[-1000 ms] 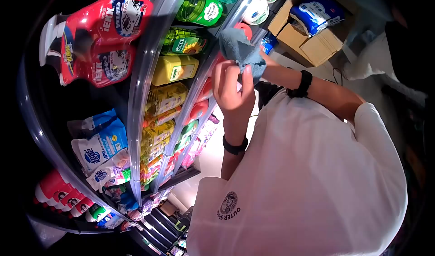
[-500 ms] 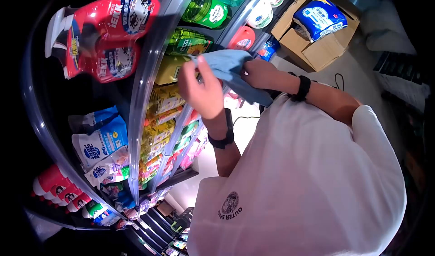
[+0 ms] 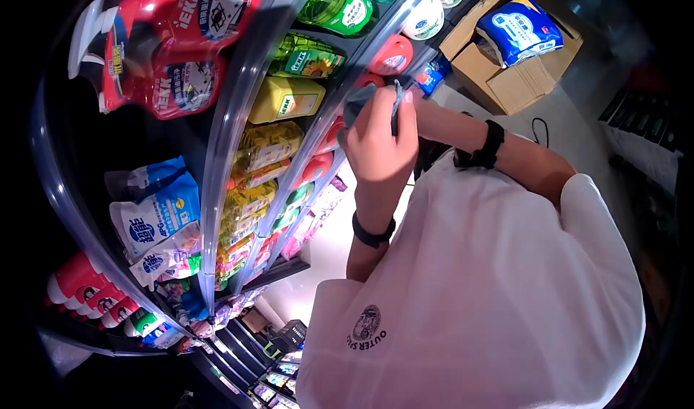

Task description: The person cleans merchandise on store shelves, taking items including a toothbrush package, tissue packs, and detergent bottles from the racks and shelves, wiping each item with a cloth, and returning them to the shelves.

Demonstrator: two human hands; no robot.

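A grey-blue cloth [image 3: 356, 105] is bunched up in front of the shelves, with one folded edge standing up beside my left thumb. My left hand [image 3: 379, 138] is closed around it, back of the hand toward me. Behind it, my right hand [image 3: 425, 112] meets the left at the cloth; its fingers are hidden, so its hold does not show. The nearest shelf goods are a yellow bottle [image 3: 288, 99], a green bottle with a sunflower label [image 3: 311, 56] and a red-capped container [image 3: 391, 54].
Curved shelf edges [image 3: 242, 83] run down the left side. Large red spray bottles [image 3: 189, 83] and blue-and-white pouches [image 3: 163, 214] stand there. An open cardboard box [image 3: 517, 83] with a blue packet [image 3: 520, 31] sits on the floor at upper right.
My left hand has moved right and toward my right hand. The cloth, stretched between both hands before, is now gathered up between them. The yellow bottle has come into fuller view.
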